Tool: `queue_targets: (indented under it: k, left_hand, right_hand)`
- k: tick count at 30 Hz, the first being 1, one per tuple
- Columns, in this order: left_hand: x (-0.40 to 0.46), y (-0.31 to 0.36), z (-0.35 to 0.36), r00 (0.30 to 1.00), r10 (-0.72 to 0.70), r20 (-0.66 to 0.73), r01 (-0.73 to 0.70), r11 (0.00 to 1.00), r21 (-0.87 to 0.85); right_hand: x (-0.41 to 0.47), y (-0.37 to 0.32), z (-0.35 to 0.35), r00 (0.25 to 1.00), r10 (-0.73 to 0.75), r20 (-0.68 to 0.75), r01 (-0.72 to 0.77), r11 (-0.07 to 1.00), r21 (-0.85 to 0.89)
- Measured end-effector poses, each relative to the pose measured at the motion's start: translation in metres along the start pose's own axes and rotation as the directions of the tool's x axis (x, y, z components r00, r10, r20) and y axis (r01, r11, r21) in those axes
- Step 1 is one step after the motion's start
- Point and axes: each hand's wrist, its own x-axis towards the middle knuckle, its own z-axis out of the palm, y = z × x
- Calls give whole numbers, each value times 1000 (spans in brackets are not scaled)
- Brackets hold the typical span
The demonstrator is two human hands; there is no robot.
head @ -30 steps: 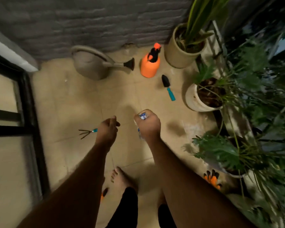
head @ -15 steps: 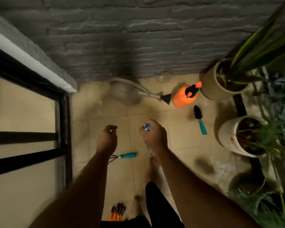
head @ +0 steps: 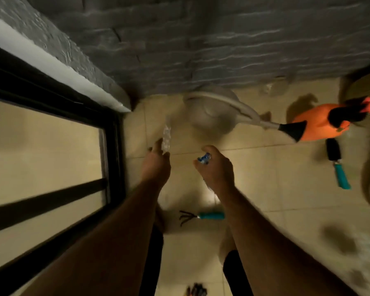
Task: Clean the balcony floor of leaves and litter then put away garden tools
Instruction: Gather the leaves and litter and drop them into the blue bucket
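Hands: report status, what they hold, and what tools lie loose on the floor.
Left hand reaching at clear plastic litter. Right hand gripping blue-and-white wrapper. Hand rake and trowel loose on floor tiles.

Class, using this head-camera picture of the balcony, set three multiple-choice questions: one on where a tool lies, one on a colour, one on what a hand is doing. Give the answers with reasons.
1. Where does the hand rake lie?
A. on the floor between the forearms
B. inside the watering can
C. on the window sill

2. What colour is the spray bottle?
A. green
B. orange
C. white

3. What is the right hand doing?
A. resting flat on the wall
B. hanging with nothing in it
C. gripping a small blue and white piece of litter

Answers: 1 A, the hand rake lies on the tiles there. 2 B, the spray bottle has an orange body. 3 C, the right hand has its fingers curled round the litter.
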Motion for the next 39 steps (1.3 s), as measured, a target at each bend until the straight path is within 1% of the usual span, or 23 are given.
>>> queue_targets:
  k: [3,6,8,10,12,16,17,19,20,22,24,26,28,30,33,34,36,37,39]
  left_hand:
    - [50,-30,12,999,43,-23,-38,985,166]
    - [108,-63,39,992,111,53,-123,926,358]
    - [152,-75,64,983,144,113,-179,884,431]
    - [186,-87,89,976,166,145,-214,866,453]
    - [213,-102,113,969,166,184,-232,866,443]
    - [244,-136,151,951,224,214,-298,847,440]
    - [246,-142,156,946,259,196,-321,837,444]
    - [242,-144,160,945,312,98,-324,850,416]
    - [240,-145,163,949,310,58,-306,863,403]
    - [233,-143,167,965,260,42,-254,875,411]
    - [221,-136,166,986,163,-39,-139,926,351]
    - [203,-119,162,988,78,-135,-42,967,252]
    - [178,-98,157,990,17,-143,3,990,137]
    - [148,-76,148,997,-22,-69,24,999,35]
    - [98,-38,134,987,-133,89,138,989,-54]
    - [84,-29,131,978,-158,137,173,980,-101]
    - [52,6,124,942,-209,263,280,921,-272]
    - [32,35,118,921,-204,333,320,883,-343]
    - [9,65,109,892,-173,417,373,803,-465]
  right_hand:
    - [38,6,51,1000,7,18,-7,1000,6]
    - [78,19,97,999,-27,47,28,1000,-2]
    - [107,32,120,998,-34,51,34,999,-9]
    - [131,44,139,999,-44,29,44,999,5]
    - [149,59,156,999,-40,19,39,998,54]
    - [178,89,172,998,-28,50,24,996,85]
    - [183,96,174,998,-29,50,25,996,86]
    - [189,107,173,999,-25,46,21,996,86]
    - [188,111,170,999,-18,49,14,996,86]
    - [184,117,162,998,13,61,-18,996,93]
    - [177,119,150,997,49,65,-55,994,99]
    - [163,116,131,996,84,42,-88,991,102]
    - [145,112,109,992,127,8,-127,984,124]
    - [127,107,87,979,202,-35,-192,963,188]
    - [96,106,40,929,355,-103,-286,866,411]
    - [86,105,27,907,407,-109,-303,811,501]
    - [59,105,-9,870,485,-91,-314,686,656]
    - [41,105,-35,855,514,-68,-312,616,724]
    - [21,101,-56,852,524,4,-305,491,816]
